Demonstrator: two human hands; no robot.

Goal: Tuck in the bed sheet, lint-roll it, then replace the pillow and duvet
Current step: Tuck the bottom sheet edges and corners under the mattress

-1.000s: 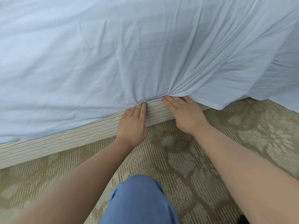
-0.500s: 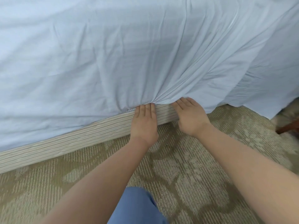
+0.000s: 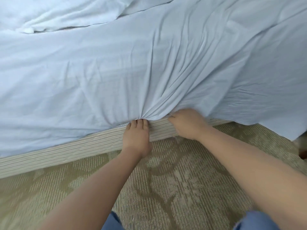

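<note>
We have the bed sheet point(image 3: 149, 67) spread over the bed, its near edge already tucked along the left stretch of the bed's near side, while to the right it hangs loose over the striped bed base point(image 3: 66, 150) down toward the carpet point(image 3: 166, 188). Our left hand point(image 3: 136, 138) lies flat against the base, fingers point(image 3: 140, 123) straight and together, their tips pushing the gathered cloth into the gap under the mattress. Our right hand point(image 3: 187, 124) sits just beside it to the right, its fingers curled up into the fold of the sheet, gripping the next bit of slack (the fingertips themselves are hidden under the cloth).

To do this step well, we judge it best to keep the left hand pinning what is already tucked, so nothing slips back out, and to draw the loose part taut downward with the right before sliding it in. The creases fanning up from the pinch point suggest bunching; we should smooth them toward the right corner as we go. The crumpled white bedding point(image 3: 58, 15) at the far left corner waits for later.
</note>
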